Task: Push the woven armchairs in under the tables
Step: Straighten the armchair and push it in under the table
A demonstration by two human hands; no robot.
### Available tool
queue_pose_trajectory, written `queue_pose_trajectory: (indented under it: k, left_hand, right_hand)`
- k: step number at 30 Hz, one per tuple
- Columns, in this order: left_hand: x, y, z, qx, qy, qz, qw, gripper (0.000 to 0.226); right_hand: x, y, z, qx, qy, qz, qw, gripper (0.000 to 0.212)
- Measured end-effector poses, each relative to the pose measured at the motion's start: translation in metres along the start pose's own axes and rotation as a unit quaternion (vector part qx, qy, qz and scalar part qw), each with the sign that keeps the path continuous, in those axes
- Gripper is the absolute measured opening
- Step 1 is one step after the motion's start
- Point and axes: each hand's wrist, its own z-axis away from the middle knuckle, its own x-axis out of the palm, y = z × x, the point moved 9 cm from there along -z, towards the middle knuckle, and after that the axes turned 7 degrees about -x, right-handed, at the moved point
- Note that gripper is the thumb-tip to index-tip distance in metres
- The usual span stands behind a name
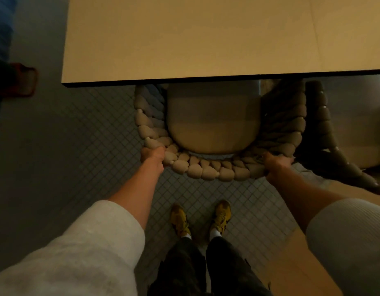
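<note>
This looks like a café or restaurant dining area, dimly lit. A large pale tabletop [216,37] with a thin dark edge fills the upper part of the view, bare of any household clutter. A chunky woven armchair [206,169] with a beige seat cushion [213,122] is tucked partway beneath the table's near edge, and a second woven armchair [334,142] of the same make stands just beside it at the right, the matched set suggesting commercial seating. The floor [95,133] is laid in small grey mosaic tiles, meeting a band of wood-toned flooring [291,263] at the lower right.
</note>
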Motion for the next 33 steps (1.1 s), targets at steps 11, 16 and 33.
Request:
queue_pose_trajectory:
  k: [11,16,33]
  left_hand:
    - [-0.068,-0.068,0.019,-0.019,0.007,0.07,0.997,0.051]
    - [-0.093,-0.087,0.013,-0.018,0.026,0.066,0.997,0.053]
    - [-0.09,-0.05,-0.013,-0.013,0.03,0.075,0.997,0.061]
  right_hand:
    - [-0.009,0.051,0.054,0.005,-0.038,-0.093,0.995,0.077]
    - [-0.013,0.075,0.077,0.035,-0.031,-0.106,0.993,0.075]
    - [0.02,0.038,0.073,0.014,-0.078,-0.149,0.986,0.075]
